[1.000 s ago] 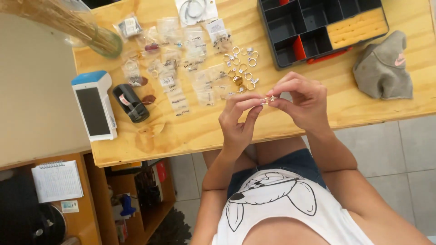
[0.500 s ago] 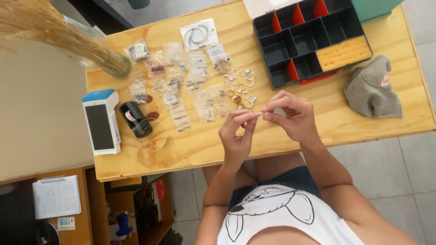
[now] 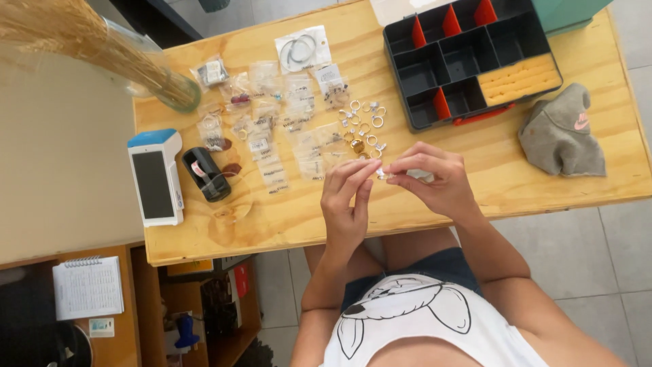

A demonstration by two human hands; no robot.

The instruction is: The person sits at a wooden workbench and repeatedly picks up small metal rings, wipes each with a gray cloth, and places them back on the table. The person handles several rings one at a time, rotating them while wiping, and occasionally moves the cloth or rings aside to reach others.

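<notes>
Both hands have drifted slightly lower since the earlier frame. Left hand (image 3: 346,197) and right hand (image 3: 435,180) pinch a small ring (image 3: 384,174) at centre frame, above the desk (image 3: 475,156). Light, stiff, slippery; best pinched by its band.

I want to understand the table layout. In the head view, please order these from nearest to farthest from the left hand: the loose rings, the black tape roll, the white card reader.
From the left hand:
1. Loose rings, just beyond the fingertips.
2. Black tape roll, farther to the left.
3. White card reader, leftmost, at the table's edge.
</notes>
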